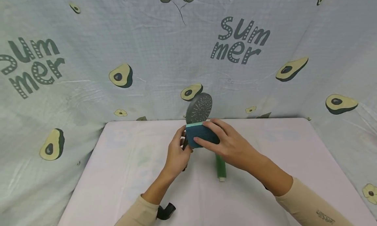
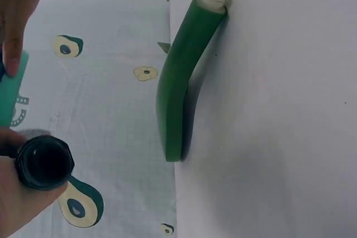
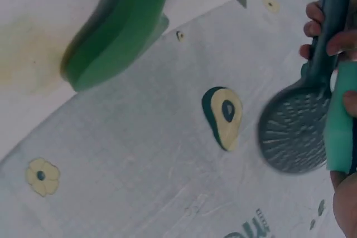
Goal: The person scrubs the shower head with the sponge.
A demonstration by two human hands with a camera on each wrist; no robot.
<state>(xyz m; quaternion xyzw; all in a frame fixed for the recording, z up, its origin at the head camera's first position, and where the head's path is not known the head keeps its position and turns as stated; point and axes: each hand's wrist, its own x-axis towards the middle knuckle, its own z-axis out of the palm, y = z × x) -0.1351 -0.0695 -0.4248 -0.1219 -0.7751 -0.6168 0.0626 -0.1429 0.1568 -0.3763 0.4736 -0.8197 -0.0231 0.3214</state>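
Observation:
A dark shower head (image 1: 199, 107) with a speckled round face is held up by its handle in the left hand (image 1: 177, 157), whose fingers curl round it. The right hand (image 1: 232, 144) grips a blue sponge (image 1: 200, 134) with a light teal layer, just below the round face and in front of the handle. In the right wrist view the shower head (image 3: 295, 129) stands beside the sponge's teal side (image 3: 341, 121); whether they touch, I cannot tell. The left wrist view looks at the open end of the handle (image 2: 44, 163) within the left hand (image 2: 22, 204).
A green bottle (image 1: 221, 167) with a whitish cap lies on the pale table (image 1: 132, 186) below the right hand. A black curved pipe piece (image 1: 166, 211) lies near the left sleeve. Behind the table hangs a printed cloth (image 1: 159, 62).

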